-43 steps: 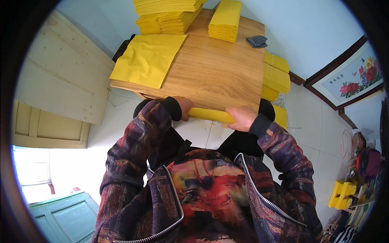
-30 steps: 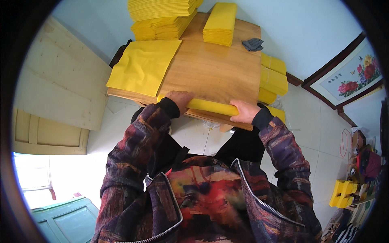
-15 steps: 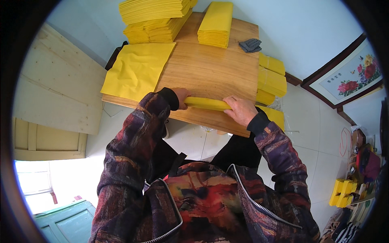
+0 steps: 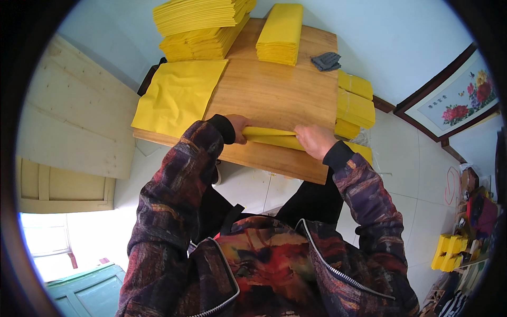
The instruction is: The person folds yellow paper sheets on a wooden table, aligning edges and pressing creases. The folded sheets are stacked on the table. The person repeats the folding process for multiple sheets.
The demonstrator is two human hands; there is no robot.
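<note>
Near the front edge of the wooden table (image 4: 280, 95), both my hands grip a narrow folded yellow sheet (image 4: 270, 131). My left hand (image 4: 238, 128) is closed around its left end. At the other end, the fingers of my right hand (image 4: 314, 141) pinch its upper edge, and a second yellow layer shows just below. My fingertips are partly hidden by the backs of the hands. To the left of my left hand lies a wide, slightly creased yellow sheet (image 4: 179, 95), flat on the table.
Tall stacks of folded yellow sheets (image 4: 203, 39) stand at the back left, with another folded stack (image 4: 280, 34) beside them. A crumpled grey cloth (image 4: 326, 61) lies near the right edge. Yellow bundles (image 4: 356, 105) sit beyond that edge. A pale wooden board (image 4: 74, 105) leans at left.
My right hand has shifted its fingers onto the strip's upper edge, which now stands apart from the layer below. My left hand stays in place.
</note>
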